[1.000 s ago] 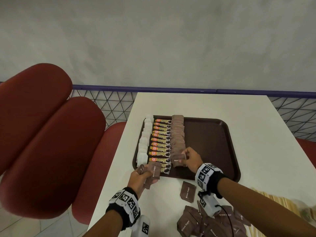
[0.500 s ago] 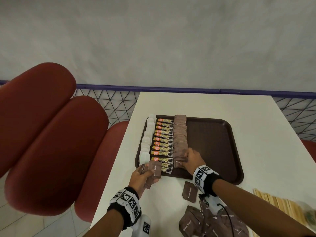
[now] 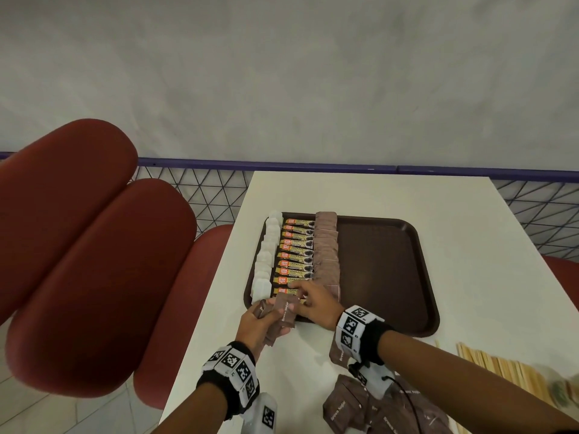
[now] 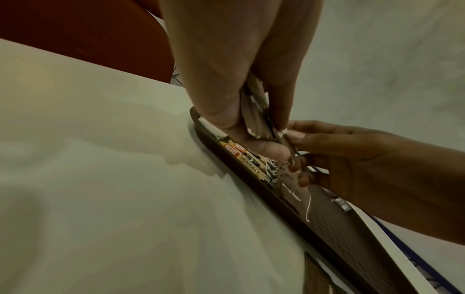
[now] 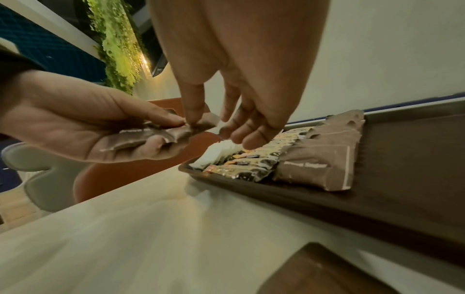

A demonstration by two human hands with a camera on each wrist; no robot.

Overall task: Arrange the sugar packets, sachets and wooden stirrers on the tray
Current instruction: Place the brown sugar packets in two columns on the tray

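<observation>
A brown tray (image 3: 382, 261) on the white table holds three rows: white sachets (image 3: 265, 261), coffee stick sachets (image 3: 296, 255) and brown sugar packets (image 3: 327, 255). Just off the tray's near left corner, my left hand (image 3: 269, 313) grips a small stack of brown sugar packets (image 3: 283, 313). In the right wrist view that stack (image 5: 151, 135) lies across the left hand's fingers. My right hand (image 5: 198, 121) pinches the end of the top packet with thumb and forefinger, its other fingers hanging loose over the sachet rows. Wooden stirrers (image 3: 501, 368) lie on the table at the near right.
Several loose brown sugar packets (image 3: 376, 411) are heaped at the table's near edge, and one more (image 3: 340, 352) lies under my right wrist. Red padded seats (image 3: 94, 261) stand to the left. A purple rail with wire mesh (image 3: 313, 166) runs behind the table.
My right hand laid a brown packet at the near end of the tray's brown row, let go, and moved left to the stack in my left hand. The left hand stayed put.
</observation>
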